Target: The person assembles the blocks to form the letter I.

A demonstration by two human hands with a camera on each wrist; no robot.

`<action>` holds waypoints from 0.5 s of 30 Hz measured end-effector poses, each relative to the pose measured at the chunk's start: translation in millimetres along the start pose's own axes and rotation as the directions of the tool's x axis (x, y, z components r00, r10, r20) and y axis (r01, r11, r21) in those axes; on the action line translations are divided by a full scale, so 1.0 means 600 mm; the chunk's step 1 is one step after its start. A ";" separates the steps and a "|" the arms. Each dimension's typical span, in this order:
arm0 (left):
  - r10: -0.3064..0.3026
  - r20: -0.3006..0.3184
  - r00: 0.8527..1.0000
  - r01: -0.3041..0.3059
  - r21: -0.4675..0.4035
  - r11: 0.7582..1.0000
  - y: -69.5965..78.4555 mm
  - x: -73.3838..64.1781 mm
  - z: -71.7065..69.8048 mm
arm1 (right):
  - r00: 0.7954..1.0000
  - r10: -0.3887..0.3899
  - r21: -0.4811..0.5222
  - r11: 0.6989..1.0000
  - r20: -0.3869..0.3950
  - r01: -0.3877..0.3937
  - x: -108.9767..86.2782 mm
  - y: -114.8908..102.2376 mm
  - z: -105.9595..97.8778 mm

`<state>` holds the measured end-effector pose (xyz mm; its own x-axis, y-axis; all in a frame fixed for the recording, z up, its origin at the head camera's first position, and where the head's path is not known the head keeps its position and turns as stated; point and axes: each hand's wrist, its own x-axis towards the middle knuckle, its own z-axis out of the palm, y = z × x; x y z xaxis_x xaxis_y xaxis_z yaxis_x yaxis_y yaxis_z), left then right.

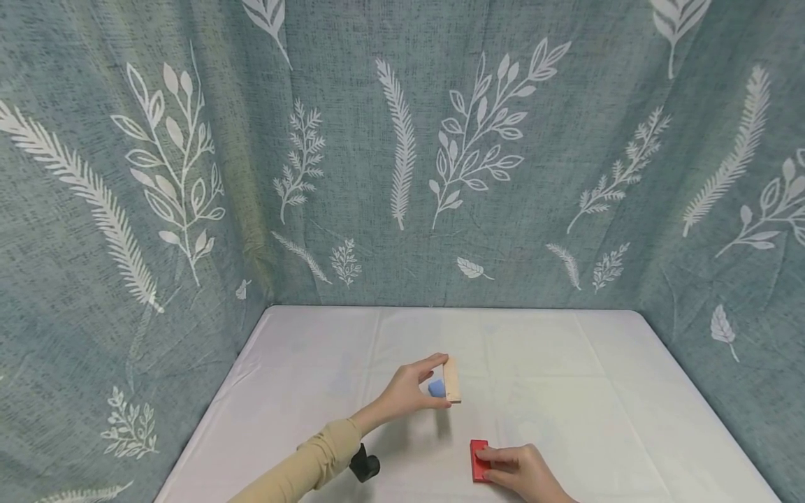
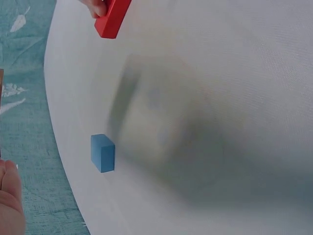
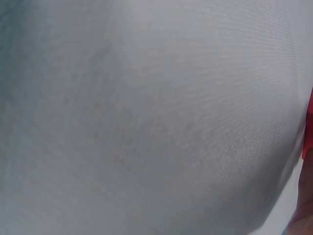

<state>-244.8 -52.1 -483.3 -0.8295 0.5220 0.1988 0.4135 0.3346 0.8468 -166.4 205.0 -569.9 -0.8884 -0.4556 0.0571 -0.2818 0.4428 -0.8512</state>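
Observation:
My left hand (image 1: 409,390) pinches a plain wooden block (image 1: 452,380) by its two ends, thumb at the near end and fingers at the far end. The block is held above the table, its shadow falling below. A small blue block (image 2: 102,153) sits on the cloth beyond it, partly hidden by the wooden block in the head view. Nearer and to the right, my right hand (image 1: 523,471) grips a red rectangular block (image 1: 479,461) at its right side. In the right wrist view only an edge of the red block (image 3: 308,129) and part of a finger show.
A white cloth covers the table (image 1: 566,391). Teal curtains (image 1: 402,154) with white leaf prints hang behind and along both sides. A black device (image 1: 365,464) is strapped at the left wrist, below the beige sleeve (image 1: 314,457).

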 end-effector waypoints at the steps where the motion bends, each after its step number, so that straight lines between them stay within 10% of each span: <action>1: -0.001 0.001 1.000 0.001 -0.001 1.000 0.001 0.000 0.000 | 1.000 0.000 -0.002 1.000 0.000 0.000 0.000 0.000 0.000; 15: 0.000 0.001 1.000 0.001 -0.011 1.000 0.013 0.012 0.016 | 1.000 0.006 0.000 1.000 0.005 -0.006 0.001 -0.005 -0.002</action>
<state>-244.0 -38.2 -479.9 -0.8291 0.5229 0.1977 0.4091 0.3265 0.8521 -166.5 204.6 -566.6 -0.8884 -0.4565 0.0494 -0.2762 0.4454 -0.8517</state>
